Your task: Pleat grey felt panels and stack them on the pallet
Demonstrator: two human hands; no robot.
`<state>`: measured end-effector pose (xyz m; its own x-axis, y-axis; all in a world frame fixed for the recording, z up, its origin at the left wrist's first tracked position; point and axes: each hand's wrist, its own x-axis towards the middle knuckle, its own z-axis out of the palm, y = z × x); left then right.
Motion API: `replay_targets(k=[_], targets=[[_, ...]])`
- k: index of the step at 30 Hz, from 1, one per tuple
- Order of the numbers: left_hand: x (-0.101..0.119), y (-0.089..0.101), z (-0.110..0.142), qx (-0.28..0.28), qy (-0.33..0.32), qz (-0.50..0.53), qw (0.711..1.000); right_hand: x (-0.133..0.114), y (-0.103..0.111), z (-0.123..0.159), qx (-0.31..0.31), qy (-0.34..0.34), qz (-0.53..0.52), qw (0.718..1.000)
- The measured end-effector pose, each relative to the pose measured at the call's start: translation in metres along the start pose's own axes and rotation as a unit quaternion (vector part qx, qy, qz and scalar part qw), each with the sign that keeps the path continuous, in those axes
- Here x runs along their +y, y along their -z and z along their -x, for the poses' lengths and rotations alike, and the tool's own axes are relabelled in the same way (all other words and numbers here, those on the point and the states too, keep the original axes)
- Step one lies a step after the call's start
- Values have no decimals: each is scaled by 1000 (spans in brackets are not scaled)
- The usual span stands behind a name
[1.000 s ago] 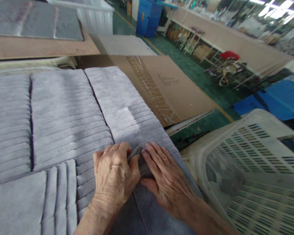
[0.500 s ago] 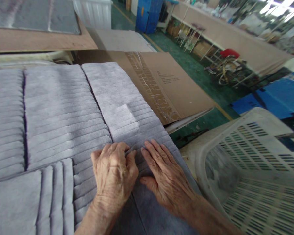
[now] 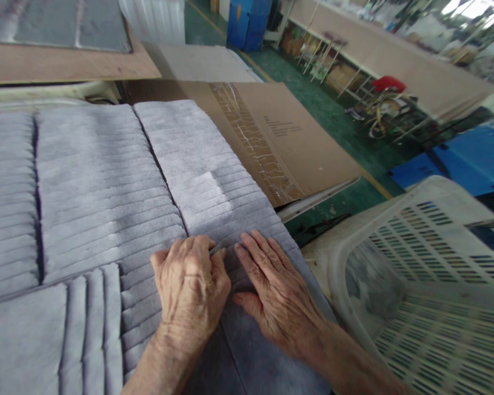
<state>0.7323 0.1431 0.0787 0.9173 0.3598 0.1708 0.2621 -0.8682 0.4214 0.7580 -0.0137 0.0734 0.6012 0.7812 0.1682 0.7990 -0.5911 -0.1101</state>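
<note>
Two bare hands work low in the middle of the view, both on grey cloth pieces point(image 3: 206, 197) laid in overlapping rows, like shingles. The left hand point(image 3: 191, 285) has its fingers curled under, and the thumb and forefinger pinch a raised edge point(image 3: 219, 247) of one piece; the other fingertips are hidden beneath the hand. The right hand point(image 3: 282, 299) lies palm down just beside it, its fingers straight and slightly spread, the thumb held out toward the left hand, pressing nothing between them

Dark gaps separate the rows, which run away from the person and off to the left. At lower left, a few larger grey sheets point(image 3: 20, 340) overlap sideways, their edges turned a different way from the rows

Beyond the cloth lies a flat piece of cardboard point(image 3: 313, 153) with a band of wrinkled tape point(image 3: 253, 145) and small print. A white slotted basket point(image 3: 340, 269) stands at right, near the right forearm. Farther off are a green floor point(image 3: 366, 153), a blue cabinet point(image 3: 247, 24) and a long covered desk point(image 3: 379, 60)
</note>
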Motion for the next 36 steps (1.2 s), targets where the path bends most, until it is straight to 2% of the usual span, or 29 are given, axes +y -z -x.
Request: replay_targets(k=[4,7,10,12,15,18,22,28,31,34,36], targets=[[0,-1,-1,15,1,-3,1000,0,-2,1,3,1,1,1000],[-3,5,3,42,8,6,999,1,-3,2,2,1,2,1000],[-10,18,21,107,-25,6,994,0,-3,2,-2,-7,3,1000],[-14,25,39,128,-56,-19,990,0,-4,2,4,-8,4,1000],[-16,24,65,108,-122,-34,986,1,-5,2,16,3,8,1000],[-15,11,78,54,-180,-55,981,3,-6,2,11,8,10,1000],[-11,0,77,5,-177,-107,978,2,-2,2,-4,7,13,1000],[-15,4,77,-8,-178,-115,977,-11,5,8,-12,-9,20,1000],[-21,5,73,8,-203,-92,975,-15,-1,12,-24,1,5,1000],[-23,5,58,57,-241,-67,966,-15,-6,14,-15,-4,4,1000],[-19,4,47,69,-261,-59,961,-15,-6,14,-5,-5,3,1000]])
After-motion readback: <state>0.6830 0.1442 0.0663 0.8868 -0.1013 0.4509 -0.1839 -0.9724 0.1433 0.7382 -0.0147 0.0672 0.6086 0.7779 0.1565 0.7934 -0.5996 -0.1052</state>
